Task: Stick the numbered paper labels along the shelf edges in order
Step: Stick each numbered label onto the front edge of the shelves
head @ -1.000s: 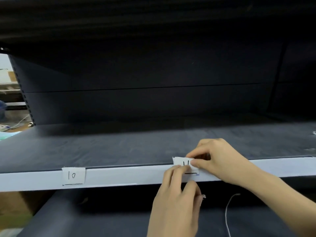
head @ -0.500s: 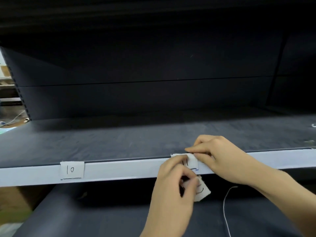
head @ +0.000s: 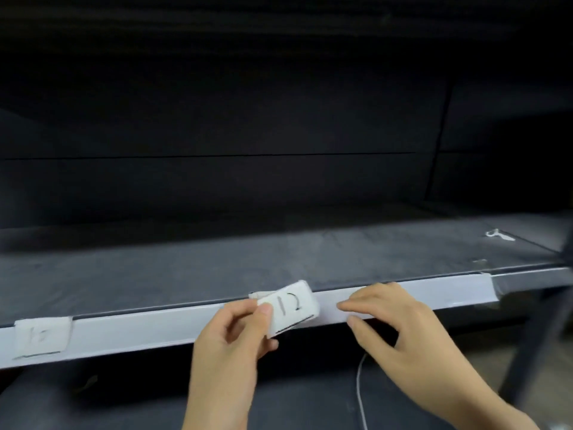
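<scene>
Pinching label 12 (head: 290, 307), L hand (head: 228, 339)

We're looking into what's reading as a shop or stockroom: a dark metal shelf (head: 279, 259) is filling the view, its back panel (head: 217, 181) spanning 9 to 3 o'clock. A white edge strip (head: 139, 330) is running 8 to 3 o'clock, carrying a handwritten numbered label (head: 42, 335) at 8 o'clock.

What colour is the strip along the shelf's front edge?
The strip is white, clearest in the head view.
</scene>
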